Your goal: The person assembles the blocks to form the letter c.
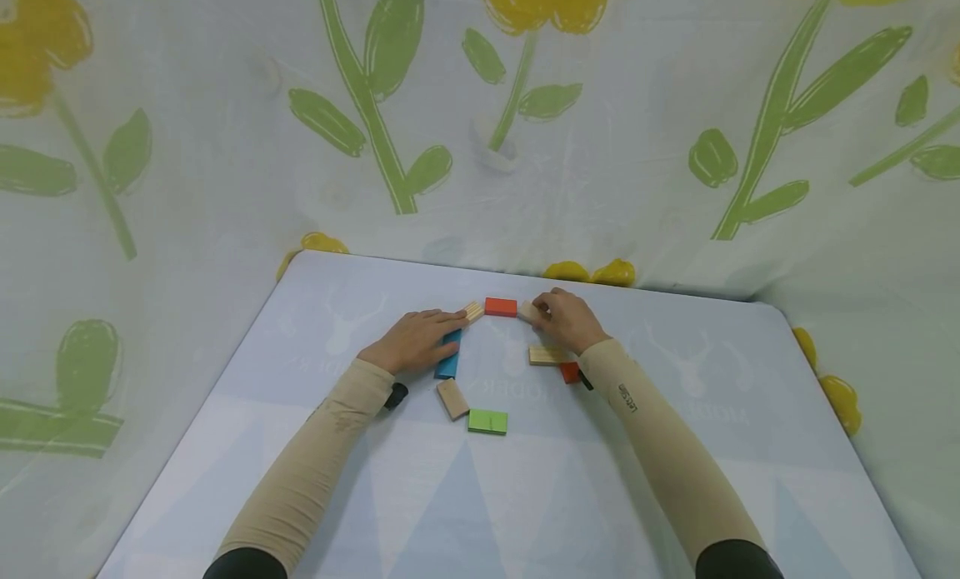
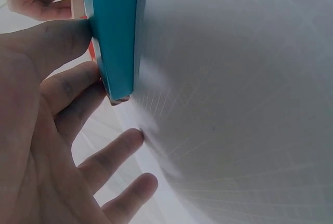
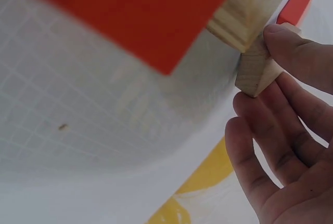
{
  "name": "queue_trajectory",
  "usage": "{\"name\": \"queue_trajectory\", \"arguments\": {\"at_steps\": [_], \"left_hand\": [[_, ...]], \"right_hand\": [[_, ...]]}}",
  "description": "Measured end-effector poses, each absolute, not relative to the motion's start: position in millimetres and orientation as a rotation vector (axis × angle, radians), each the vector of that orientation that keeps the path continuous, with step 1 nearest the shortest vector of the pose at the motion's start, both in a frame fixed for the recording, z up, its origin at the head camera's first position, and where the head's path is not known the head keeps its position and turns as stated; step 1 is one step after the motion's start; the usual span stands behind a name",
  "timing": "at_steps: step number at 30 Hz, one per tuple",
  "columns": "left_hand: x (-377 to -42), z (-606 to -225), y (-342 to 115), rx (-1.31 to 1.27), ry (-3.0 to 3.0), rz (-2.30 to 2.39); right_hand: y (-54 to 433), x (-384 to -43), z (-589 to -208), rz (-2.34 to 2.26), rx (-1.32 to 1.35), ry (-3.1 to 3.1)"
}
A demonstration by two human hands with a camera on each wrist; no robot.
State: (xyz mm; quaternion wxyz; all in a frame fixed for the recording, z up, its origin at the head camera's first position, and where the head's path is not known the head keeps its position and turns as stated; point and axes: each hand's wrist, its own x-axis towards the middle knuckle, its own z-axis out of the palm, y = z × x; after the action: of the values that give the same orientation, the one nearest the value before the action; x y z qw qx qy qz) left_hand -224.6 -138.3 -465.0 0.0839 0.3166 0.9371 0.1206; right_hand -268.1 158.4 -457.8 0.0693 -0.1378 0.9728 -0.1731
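At the far middle of the table, my left hand lies palm down with fairly straight fingers. Its thumb touches the blue block and its fingertips reach the ridged wooden block beyond. Between both hands lies a red block. On the other side my right hand pinches a plain wooden block between thumb and fingers, right by the red one. Under the right wrist are another wooden block and a second red block, partly hidden by the arm in the head view.
Nearer the body, a tilted wooden block and a green block continue the curved row below the blue one. The white table ends at a far edge close beyond the hands, with a flower-print curtain behind it.
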Motion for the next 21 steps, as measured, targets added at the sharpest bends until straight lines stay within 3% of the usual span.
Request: {"name": "queue_trajectory", "arguments": {"at_steps": [21], "left_hand": [[-224.8, -467.2, -138.3, 0.950, 2.801, 0.358]], "right_hand": [[157.0, -266.6, -460.0, -0.459, -0.428, 2.970]]}}
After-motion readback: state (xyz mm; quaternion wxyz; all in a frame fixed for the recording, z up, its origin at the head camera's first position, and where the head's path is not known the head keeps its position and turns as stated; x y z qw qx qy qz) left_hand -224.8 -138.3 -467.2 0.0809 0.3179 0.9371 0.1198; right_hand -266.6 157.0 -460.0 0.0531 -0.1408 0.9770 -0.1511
